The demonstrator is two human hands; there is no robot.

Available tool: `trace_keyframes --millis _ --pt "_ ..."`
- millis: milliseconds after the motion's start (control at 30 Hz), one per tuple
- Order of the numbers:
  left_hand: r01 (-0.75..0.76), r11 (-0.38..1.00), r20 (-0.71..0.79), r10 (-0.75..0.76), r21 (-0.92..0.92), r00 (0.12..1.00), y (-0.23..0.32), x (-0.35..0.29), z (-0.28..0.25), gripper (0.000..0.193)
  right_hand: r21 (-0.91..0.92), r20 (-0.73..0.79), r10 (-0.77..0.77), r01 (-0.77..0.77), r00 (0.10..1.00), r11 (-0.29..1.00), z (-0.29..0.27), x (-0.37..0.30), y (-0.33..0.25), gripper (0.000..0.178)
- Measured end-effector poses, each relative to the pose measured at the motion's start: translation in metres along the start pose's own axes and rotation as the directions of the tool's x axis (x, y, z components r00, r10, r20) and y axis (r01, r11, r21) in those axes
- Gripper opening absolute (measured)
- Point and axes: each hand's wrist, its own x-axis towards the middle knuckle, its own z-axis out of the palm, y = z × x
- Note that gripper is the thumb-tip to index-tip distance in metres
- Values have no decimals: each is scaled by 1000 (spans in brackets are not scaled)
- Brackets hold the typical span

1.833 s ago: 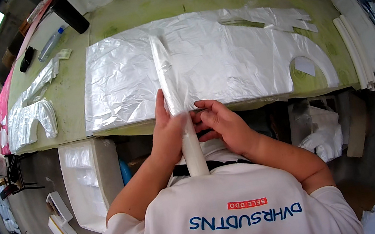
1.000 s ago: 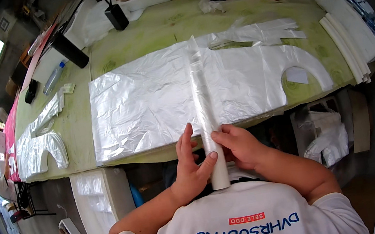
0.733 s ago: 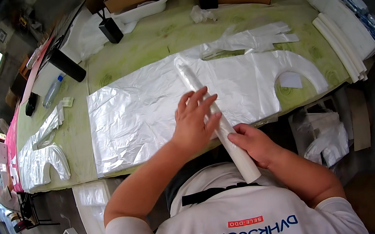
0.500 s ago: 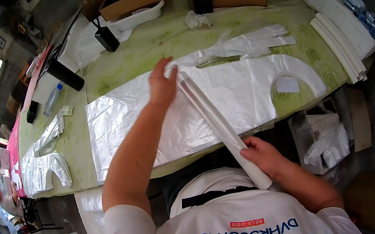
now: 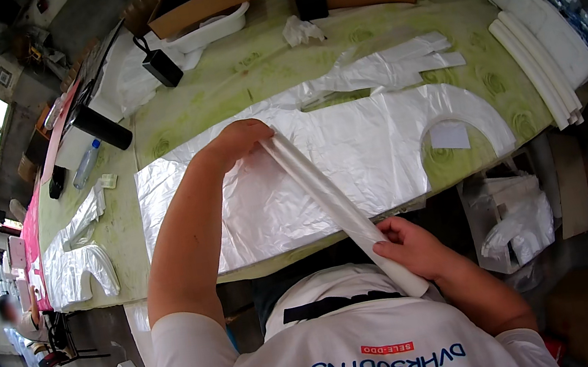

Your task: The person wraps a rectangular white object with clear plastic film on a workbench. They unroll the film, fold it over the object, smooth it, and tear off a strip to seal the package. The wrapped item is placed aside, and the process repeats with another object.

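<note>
At four o'clock the right hand (image 5: pixel 413 247) grasps the white roll (image 5: pixel 336 205) close to its near end; if that hold loosened, the roll could slip off the table (image 5: pixel 251 59), whose edge it overhangs. Slim, smooth and softly shiny, it slants toward eleven o'clock over flat plastic film (image 5: pixel 376 143), its far end meeting the left hand (image 5: pixel 241 138), whose grip I cannot tell.

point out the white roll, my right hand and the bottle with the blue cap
White roll (image 5: pixel 329 199): head view, middle of its bare length between the hands.
Right hand (image 5: pixel 413 246): head view, back of the hand.
Bottle with the blue cap (image 5: pixel 86 167): head view, clear body below the cap.
</note>
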Motion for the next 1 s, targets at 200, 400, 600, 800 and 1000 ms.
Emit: trace_keyframes --millis 200,400,600,800,1000 --pt "-28 997 -164 38 66 986 -5 0 -1 32 29 113 59 -63 992 998 -2 -11 -1 58" --pt "-113 887 -218 231 449 948 -24 4 -3 34 -313 94 159 -122 983 942 -45 -76 9 65" --pt "-208 688 -234 490 695 840 -35 15 0 33 -372 5 456 -421 890 827 -106 -179 44 67" --pt "-144 794 -460 478 591 748 -22 22 1 42 -210 -132 486 -503 864 838 -135 -218 93 68" --pt "-545 606 -423 795 580 434 -29 -34 60 60 -77 -227 198 -220 954 972 -124 -204 67 71"
